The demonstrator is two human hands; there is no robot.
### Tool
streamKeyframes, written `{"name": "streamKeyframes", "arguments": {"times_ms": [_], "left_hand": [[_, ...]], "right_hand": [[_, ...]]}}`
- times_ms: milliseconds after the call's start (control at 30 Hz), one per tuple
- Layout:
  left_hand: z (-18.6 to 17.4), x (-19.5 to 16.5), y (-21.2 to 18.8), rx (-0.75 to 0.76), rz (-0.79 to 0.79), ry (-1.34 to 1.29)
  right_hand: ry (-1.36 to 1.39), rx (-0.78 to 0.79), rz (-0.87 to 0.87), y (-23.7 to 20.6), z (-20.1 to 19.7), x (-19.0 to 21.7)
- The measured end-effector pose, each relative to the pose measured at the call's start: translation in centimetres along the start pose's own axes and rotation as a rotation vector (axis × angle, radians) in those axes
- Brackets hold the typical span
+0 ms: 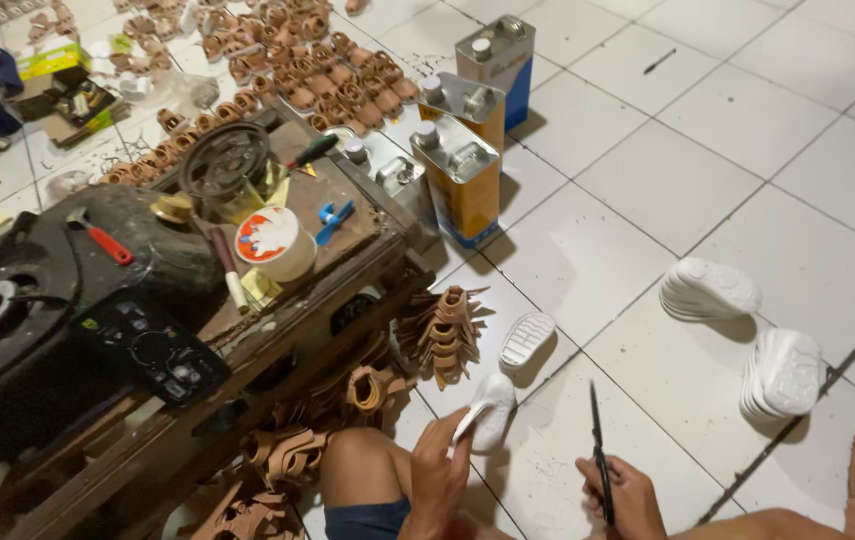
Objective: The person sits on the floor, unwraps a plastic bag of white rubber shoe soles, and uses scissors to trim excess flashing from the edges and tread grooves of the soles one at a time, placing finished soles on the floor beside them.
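Left hand (pixel 438 470) grips small white rubber shoe sole (pixel 488 410), held up just above white tile floor (pixel 668 180). Right hand (pixel 623 495) clenched round thin dark pointed tool (pixel 598 450), tip up. Sharp tip near leg, may poke if hand slips.

white sole (pixel 488 410): small, moulded, held tilted off the floor tiles, toe end up and away, pinched at its near edge | thin dark blade (pixel 598 450): long, narrow, held upright, tip pointing away, lower end hidden in a fist, well apart from sole
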State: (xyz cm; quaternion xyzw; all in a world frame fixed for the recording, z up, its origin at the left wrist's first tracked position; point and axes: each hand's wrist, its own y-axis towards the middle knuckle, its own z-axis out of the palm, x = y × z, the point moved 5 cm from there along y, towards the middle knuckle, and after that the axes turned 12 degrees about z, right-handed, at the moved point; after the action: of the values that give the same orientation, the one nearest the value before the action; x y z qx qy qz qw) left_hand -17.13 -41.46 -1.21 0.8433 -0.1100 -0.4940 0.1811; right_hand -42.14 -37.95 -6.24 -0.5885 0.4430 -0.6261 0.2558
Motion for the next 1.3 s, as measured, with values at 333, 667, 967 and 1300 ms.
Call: {"name": "streamKeyframes", "arguments": {"times_ms": [333, 667, 967, 1300], "left_hand": [[5.2, 0.5, -1.8, 0.118, -0.601, -1.041], [3.6, -5.4, 4.7, 0.168, -0.516, -1.246], [-3.3, -9.5, 7.8, -0.016, -0.336, -1.462], [-3.5, -12.1, 7.0, -0.004, -0.141, -1.359]], "right_hand": [[-0.245, 0.024, -0.275, -3.3, 1.1, -0.9], [0.152, 0.366, -0.199, -4.3, -0.8, -1.4], [-0.169, 0.165, -0.326, -8.5, -4.8, -0.5], [-0.768, -0.244, -1.138, -15.2, -4.5, 3.5]]}}
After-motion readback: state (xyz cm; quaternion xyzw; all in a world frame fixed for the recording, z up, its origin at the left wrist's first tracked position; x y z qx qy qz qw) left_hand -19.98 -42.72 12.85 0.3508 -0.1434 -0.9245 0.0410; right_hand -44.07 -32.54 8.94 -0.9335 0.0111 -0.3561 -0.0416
